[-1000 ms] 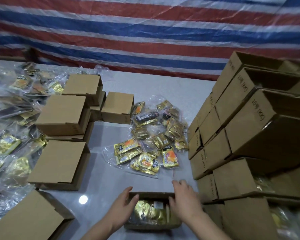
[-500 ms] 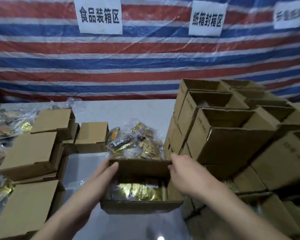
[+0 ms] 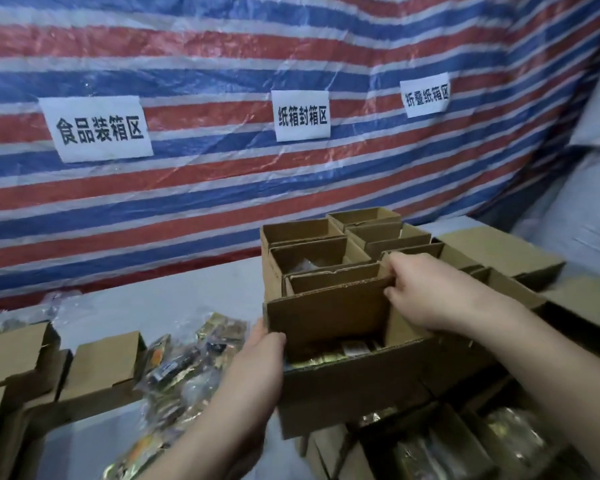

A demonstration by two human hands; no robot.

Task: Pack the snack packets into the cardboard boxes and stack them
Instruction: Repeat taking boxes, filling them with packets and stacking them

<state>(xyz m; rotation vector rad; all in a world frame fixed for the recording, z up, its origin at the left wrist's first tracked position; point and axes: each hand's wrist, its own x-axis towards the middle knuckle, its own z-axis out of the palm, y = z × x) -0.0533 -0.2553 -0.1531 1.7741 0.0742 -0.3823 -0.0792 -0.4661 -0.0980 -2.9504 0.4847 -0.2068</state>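
Ahead of you a red, white and blue striped tarp [image 3: 291,46] hangs as the far wall, its shiny plastic creased and catching soft indoor light. Three white paper signs with black Chinese characters are stuck to it: a large sign [image 3: 97,128] at the left, a smaller sign [image 3: 301,116] near the middle, and the smallest sign [image 3: 426,95] further right, tilted slightly. At the right edge the tarp folds toward you, and beside it sits pale grey-white sheeting [image 3: 589,188] in soft bulges. Below the tarp, a pale grey table [image 3: 187,289] stretches from the far wall toward you.
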